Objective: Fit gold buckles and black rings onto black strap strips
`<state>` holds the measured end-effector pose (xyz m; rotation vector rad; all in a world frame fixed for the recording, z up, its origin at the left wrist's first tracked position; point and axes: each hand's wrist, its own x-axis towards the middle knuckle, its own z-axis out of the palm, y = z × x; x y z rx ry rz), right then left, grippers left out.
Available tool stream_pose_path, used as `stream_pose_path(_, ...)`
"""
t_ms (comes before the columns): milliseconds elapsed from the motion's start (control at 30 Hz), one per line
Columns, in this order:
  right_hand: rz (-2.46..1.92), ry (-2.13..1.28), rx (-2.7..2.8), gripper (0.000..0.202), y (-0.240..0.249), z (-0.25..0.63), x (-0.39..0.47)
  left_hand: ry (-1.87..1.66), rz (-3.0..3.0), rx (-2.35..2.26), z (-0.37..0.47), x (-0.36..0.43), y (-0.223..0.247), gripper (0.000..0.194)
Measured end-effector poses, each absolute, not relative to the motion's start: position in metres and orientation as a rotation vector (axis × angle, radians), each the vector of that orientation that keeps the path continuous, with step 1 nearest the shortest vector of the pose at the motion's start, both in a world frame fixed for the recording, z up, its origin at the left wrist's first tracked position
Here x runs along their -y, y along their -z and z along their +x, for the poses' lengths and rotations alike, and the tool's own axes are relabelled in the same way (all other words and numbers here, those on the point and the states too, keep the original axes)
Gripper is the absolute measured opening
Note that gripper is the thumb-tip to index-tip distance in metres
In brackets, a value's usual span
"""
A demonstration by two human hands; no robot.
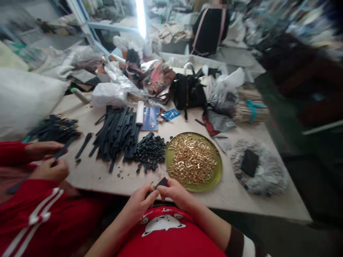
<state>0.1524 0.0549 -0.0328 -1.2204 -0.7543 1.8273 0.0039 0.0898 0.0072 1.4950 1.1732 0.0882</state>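
Near the table's front edge, my left hand and my right hand meet, fingers closed in a pinch. Between them is a short dark strap, its lower part hidden by the fingers. A small speck, perhaps metal, shows by my left fingertips; I cannot make it out. Just beyond my right hand lies a round yellow-green tray heaped with small gold metal fittings. Left of the tray are a pile of small black loops and a stack of flat black straps.
At the left, a co-worker's hands hold a dark strap, beside a pile of straps with gold ends. A plastic bag with a dark block sits right. Behind are a white roll, a black bag and a tied bundle.
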Motion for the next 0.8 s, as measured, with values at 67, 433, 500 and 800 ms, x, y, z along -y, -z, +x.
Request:
stream_pose_path(67, -1.166, -1.837, 0.762, 0.018, 0.030, 0.159, -0.049, -0.080, 1.521, -1.171, 0.007, -0.086, -0.001, 0.037)
stream_pose_path(433, -1.297, -1.798, 0.945, 0.028, 0.056, 0.178, -0.029, -0.094, 1.564, -1.143, 0.006, -0.071, 0.026, 0.031)
stream_pose_path(500, -1.504, -1.583, 0.983, 0.025, 0.074, 0.182, -0.034, -0.158, 1.546, -1.260, -0.004, -0.072, 0.031, 0.031)
stream_pose_path(800, -1.802, -1.031, 1.922, 0.018, 0.119, 0.147, -0.098, -0.293, 1.344, -1.665, -0.067, -0.092, 0.061, 0.025)
